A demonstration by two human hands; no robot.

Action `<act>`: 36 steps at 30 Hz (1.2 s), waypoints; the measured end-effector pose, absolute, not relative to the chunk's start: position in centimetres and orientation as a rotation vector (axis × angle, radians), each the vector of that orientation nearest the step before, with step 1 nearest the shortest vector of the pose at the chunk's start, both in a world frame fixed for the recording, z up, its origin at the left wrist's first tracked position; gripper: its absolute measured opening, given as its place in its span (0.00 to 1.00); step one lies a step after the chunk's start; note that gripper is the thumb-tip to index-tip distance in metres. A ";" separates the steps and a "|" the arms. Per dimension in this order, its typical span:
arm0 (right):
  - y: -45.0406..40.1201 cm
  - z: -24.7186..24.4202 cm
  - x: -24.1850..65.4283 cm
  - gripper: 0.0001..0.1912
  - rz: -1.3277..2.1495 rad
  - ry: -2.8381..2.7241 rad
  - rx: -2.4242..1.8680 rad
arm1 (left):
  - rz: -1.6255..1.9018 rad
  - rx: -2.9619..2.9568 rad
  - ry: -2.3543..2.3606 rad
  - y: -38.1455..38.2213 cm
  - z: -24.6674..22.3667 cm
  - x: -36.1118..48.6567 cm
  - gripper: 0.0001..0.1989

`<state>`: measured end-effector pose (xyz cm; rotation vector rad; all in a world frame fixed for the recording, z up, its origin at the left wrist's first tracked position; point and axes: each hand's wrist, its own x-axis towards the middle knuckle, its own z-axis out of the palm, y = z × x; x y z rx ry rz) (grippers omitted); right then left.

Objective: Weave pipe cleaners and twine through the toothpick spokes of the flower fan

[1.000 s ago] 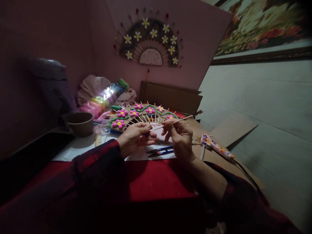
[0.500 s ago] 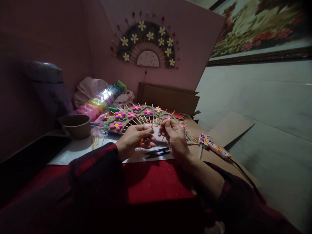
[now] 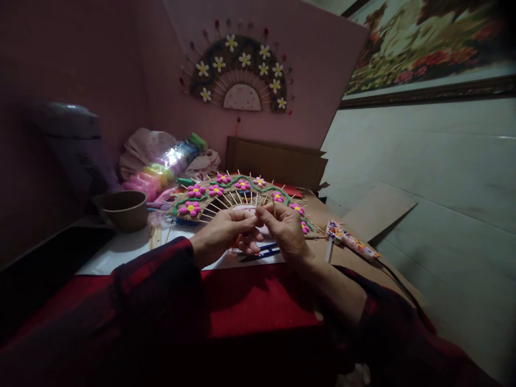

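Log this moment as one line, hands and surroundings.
left hand: fingertips close to right's, contents unclear | right hand: pinching thin stick | beyond hands: flowered fan | nearby: blue-handled snips, glue gun

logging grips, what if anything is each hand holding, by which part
Right hand: a thin stick, gripped part hidden. Left hand: cannot tell what, if anything.

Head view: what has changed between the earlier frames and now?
The right hand has moved in to the left hand; their fingertips, apart before, now appear to meet. The thin stick in the right hand, slanted earlier, now looks nearly upright. Nothing was visibly let go. The pink-flowered fan, snips and glue gun stay on the table.
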<state>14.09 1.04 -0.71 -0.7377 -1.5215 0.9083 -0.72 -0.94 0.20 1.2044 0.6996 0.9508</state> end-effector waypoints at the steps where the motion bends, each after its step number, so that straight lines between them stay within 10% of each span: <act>1: 1.1 -0.7 14.1 0.15 0.917 -1.505 -0.737 | 0.937 1.186 0.670 -1.0 0.2 -0.7 0.11; 20: 2.1 -1.4 14.2 0.14 0.957 -1.444 -0.829 | 1.288 1.138 0.775 -0.6 0.5 -0.8 0.06; 36: 1.2 -1.8 14.0 0.02 0.261 -2.199 -0.936 | 1.735 1.157 1.102 0.1 0.8 -1.2 0.06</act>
